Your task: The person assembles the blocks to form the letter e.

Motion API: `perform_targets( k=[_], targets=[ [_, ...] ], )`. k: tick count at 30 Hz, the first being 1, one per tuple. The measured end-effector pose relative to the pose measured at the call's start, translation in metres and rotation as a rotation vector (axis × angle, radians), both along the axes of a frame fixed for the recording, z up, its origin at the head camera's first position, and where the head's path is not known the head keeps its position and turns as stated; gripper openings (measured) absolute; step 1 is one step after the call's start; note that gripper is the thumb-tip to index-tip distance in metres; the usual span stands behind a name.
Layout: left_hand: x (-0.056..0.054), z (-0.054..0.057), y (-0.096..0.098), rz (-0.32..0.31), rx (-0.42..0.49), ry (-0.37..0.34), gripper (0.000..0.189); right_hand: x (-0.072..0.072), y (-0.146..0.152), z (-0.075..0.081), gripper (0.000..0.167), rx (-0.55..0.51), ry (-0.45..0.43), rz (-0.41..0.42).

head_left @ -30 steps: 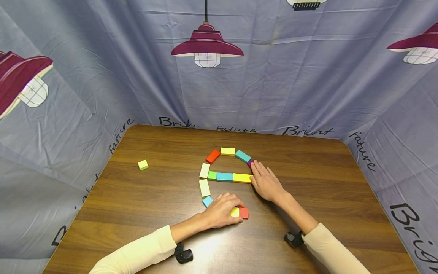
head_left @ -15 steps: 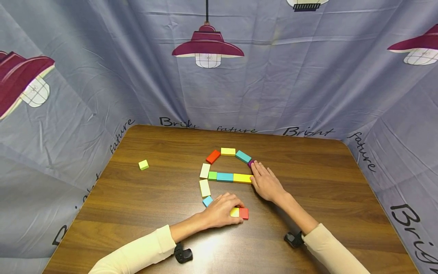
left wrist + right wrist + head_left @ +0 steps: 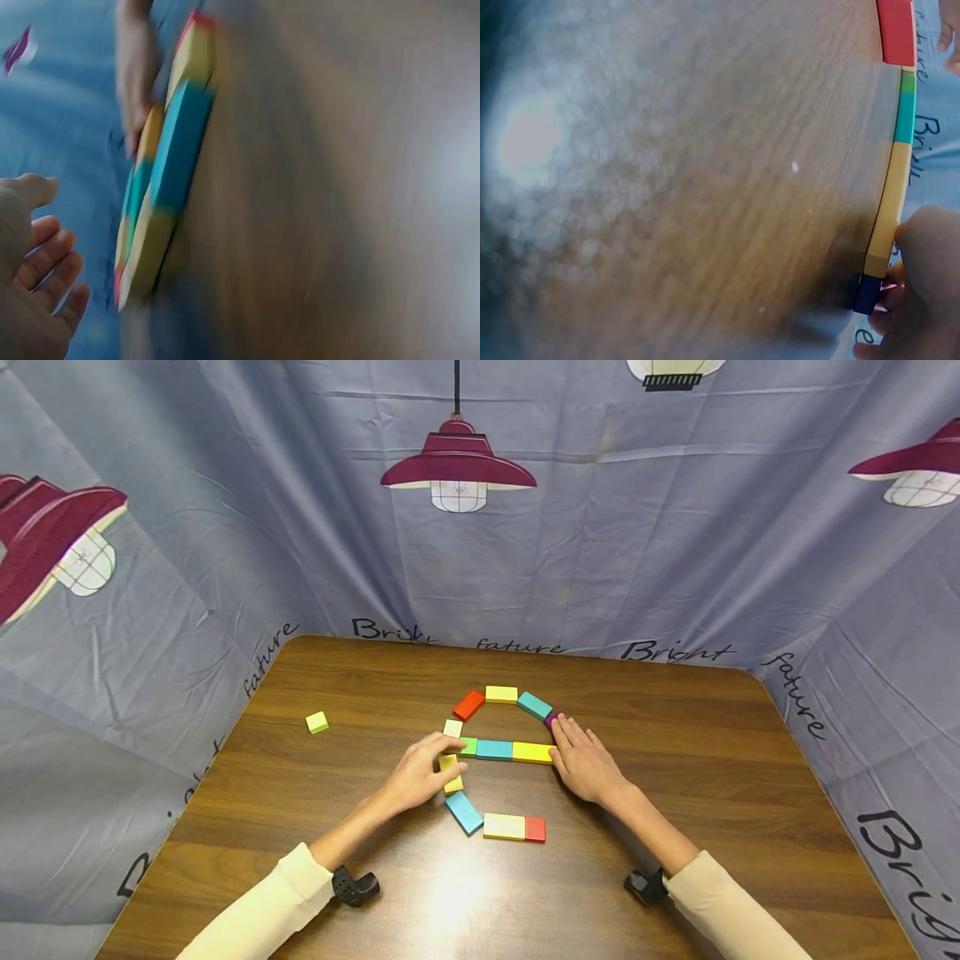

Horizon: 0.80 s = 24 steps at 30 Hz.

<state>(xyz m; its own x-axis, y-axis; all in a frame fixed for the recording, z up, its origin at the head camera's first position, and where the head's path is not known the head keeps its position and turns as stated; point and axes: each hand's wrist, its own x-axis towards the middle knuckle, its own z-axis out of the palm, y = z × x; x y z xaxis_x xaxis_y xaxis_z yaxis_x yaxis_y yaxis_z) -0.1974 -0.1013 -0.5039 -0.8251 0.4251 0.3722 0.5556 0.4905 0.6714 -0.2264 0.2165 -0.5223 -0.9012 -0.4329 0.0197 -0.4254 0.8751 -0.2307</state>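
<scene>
Wooden blocks lie end to end on the table in a curve with a straight bar across it. My left hand [image 3: 416,777] hovers at the curve's left side, thumb and fingers apart over a pale yellow block [image 3: 453,787]. In the left wrist view its fingers are relaxed, with nothing between them. My right hand [image 3: 588,768] lies with fingers straight, fingertips on a purple block [image 3: 551,719] they partly cover. Its thumb is at the right end of the bar's yellow block [image 3: 533,752]. The bar also has a blue block [image 3: 495,750] and a green block [image 3: 468,747].
At the top of the curve sit a red block [image 3: 468,705], a light yellow block [image 3: 502,694] and a teal block [image 3: 535,704]. Below are a blue slanted block [image 3: 465,814] and a small red block [image 3: 535,829]. A lime block [image 3: 317,722] lies apart at left.
My left hand has left the bottom row of blocks and moved up and left to the pale yellow block. The bottom blocks now show fully. My right hand stays in place.
</scene>
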Motion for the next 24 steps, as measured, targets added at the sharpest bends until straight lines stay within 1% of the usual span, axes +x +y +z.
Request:
perform_targets(
  k=[3,5,9,12,14,16,19,22,24],
  targets=[
    [-0.012,0.007,-0.030,0.108,-0.005,0.006,0.032,0.001,0.000,-0.001,0.058,0.005,-0.004,-0.003],
    [-0.020,0.011,-0.052,0.165,-0.017,-0.001,0.034,0.001,0.000,-0.002,0.058,0.002,0.004,0.000],
    [-0.035,0.015,-0.098,0.278,-0.036,-0.018,0.037,0.000,0.000,-0.002,0.057,-0.003,0.026,0.001],
    [-0.041,0.017,-0.130,0.358,-0.044,-0.055,0.040,0.000,0.000,-0.001,0.057,-0.003,0.031,0.000],
    [-0.042,0.018,-0.148,0.395,-0.055,-0.103,0.045,0.000,0.000,-0.001,0.057,-0.002,0.031,0.002],
    [-0.042,0.017,-0.163,0.423,-0.085,-0.162,0.051,0.000,0.000,-0.001,0.057,0.002,0.031,0.004],
    [-0.041,0.014,-0.178,0.438,-0.134,-0.249,0.061,0.000,0.000,0.000,0.058,0.005,0.030,0.003],
    [-0.041,0.008,-0.188,0.437,-0.167,-0.306,0.067,0.000,0.000,0.000,0.058,0.006,0.027,0.000],
    [-0.042,0.004,-0.191,0.438,-0.168,-0.326,0.067,0.000,0.000,0.000,0.058,0.006,0.025,0.000]
  ],
)
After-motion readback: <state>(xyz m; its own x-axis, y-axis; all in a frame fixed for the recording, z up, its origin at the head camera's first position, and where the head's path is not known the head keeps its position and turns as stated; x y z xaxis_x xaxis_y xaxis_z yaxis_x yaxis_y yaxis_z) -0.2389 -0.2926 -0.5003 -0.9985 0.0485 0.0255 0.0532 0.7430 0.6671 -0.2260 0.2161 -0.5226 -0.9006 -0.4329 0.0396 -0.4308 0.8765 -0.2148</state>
